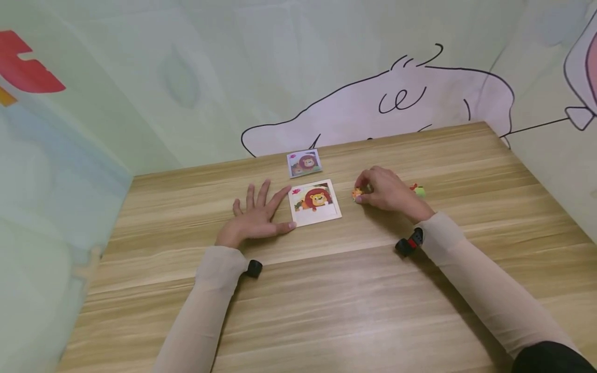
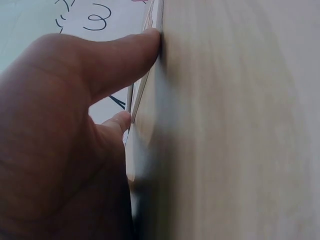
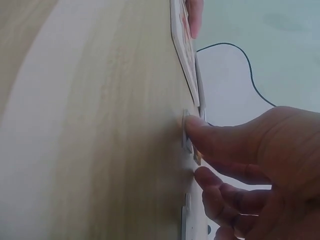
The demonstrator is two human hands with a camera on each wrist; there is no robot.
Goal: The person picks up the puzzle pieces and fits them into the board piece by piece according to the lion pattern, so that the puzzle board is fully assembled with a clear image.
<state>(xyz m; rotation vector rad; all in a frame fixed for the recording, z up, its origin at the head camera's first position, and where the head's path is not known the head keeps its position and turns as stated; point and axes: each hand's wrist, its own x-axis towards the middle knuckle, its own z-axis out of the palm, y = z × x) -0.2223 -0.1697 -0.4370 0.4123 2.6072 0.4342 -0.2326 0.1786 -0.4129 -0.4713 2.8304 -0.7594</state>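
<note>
A square puzzle board (image 1: 316, 220) with a lion picture lies flat on the table, its lower strip blank white. My left hand (image 1: 254, 220) is spread at the board's left side, with thumb and forefinger at its edge. The left wrist view has that thumb (image 2: 125, 57) against the thin edge of the board. To the right of the board, my right hand (image 1: 389, 191) pinches a small orange puzzle piece (image 1: 356, 194) between thumb and fingers, low over the table. A green and red piece (image 1: 420, 191) lies beyond the right wrist, partly hidden by it.
Behind the board lies a picture card (image 1: 304, 163) showing the same lion scene. The wooden table (image 1: 317, 300) meets a wall (image 1: 261, 67) with cartoon drawings along its far edge. Each wrist wears a small black camera on a strap.
</note>
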